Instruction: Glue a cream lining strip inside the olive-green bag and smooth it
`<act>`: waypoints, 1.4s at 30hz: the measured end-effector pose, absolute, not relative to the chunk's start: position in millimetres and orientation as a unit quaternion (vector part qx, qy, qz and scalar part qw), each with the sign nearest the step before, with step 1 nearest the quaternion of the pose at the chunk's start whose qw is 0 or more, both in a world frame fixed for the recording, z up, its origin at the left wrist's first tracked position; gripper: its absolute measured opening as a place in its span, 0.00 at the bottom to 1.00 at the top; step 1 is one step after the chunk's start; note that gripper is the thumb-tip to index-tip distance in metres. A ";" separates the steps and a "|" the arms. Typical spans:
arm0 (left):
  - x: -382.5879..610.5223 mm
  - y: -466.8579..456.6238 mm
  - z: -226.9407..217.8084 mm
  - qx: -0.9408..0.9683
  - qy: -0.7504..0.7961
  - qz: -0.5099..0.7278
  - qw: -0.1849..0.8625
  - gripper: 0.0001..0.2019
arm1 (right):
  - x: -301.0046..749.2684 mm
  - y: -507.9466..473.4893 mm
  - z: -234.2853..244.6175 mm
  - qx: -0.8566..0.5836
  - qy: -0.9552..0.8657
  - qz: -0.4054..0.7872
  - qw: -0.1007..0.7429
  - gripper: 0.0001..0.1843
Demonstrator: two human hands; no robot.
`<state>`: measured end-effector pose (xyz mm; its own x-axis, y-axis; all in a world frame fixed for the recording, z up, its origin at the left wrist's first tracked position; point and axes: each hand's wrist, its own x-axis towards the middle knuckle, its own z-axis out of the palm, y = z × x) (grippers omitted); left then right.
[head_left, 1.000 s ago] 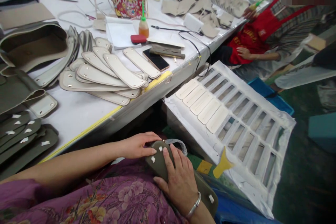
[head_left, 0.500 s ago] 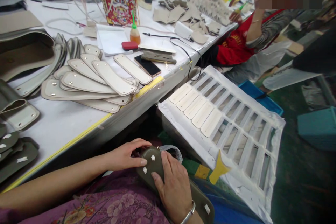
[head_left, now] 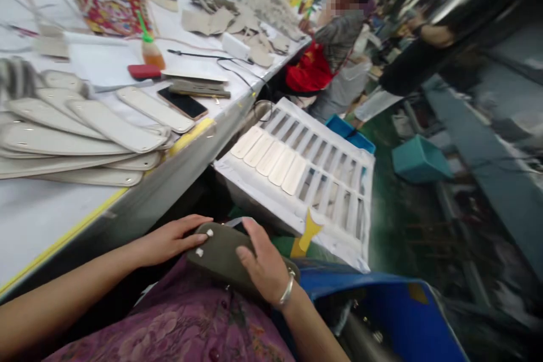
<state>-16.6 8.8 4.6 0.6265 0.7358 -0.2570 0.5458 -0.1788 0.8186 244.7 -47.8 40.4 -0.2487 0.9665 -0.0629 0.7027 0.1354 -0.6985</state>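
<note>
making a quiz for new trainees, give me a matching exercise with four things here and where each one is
Things:
1 olive strap piece
2 phone
3 yellow scraper
4 teal bin

Places:
a on the floor
b at the lower edge of the white rack
c on the table, near its edge
d on the lap, under the left hand and right hand

Pairs: 1-d, 2-c, 3-b, 4-a
</note>
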 end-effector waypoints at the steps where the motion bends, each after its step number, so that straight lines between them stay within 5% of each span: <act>1: -15.5 8.8 6.5 0.768 0.443 0.104 0.451 0.25 | 267.4 -56.3 44.1 -0.609 -0.673 0.320 0.271 0.27; 3: -3.0 7.4 12.5 0.801 0.457 0.128 0.364 0.30 | 311.1 -79.2 45.5 -0.688 -0.548 0.308 0.363 0.27; 8: 86.0 -19.8 28.4 0.927 0.269 0.061 0.256 0.44 | 351.2 -131.4 11.3 -0.648 -0.461 0.525 0.301 0.35; 10: 122.7 -33.9 26.1 0.947 0.224 0.014 0.232 0.47 | 343.4 -138.9 -4.0 -0.616 -0.424 0.570 0.340 0.32; 17: 158.8 -52.7 15.7 0.970 0.204 -0.015 0.129 0.36 | 324.3 -142.2 -21.0 -0.578 -0.302 0.597 0.468 0.25; 22: 162.9 -60.3 15.8 0.975 0.181 -0.020 0.126 0.39 | 323.0 -151.9 -28.3 -0.511 -0.299 0.608 0.529 0.31; 26: 164.3 -61.4 12.7 0.975 0.177 -0.027 0.132 0.38 | 324.3 -149.4 -32.7 -0.479 -0.241 0.632 0.559 0.24; 35: 165.1 -54.4 3.6 0.971 0.177 -0.030 0.157 0.41 | 340.7 -136.8 -20.9 -0.614 -0.452 0.508 0.400 0.20; 42: 167.3 -45.4 -1.8 0.974 0.153 0.003 0.166 0.44 | 340.4 -147.7 -26.5 -0.592 -0.458 0.513 0.419 0.20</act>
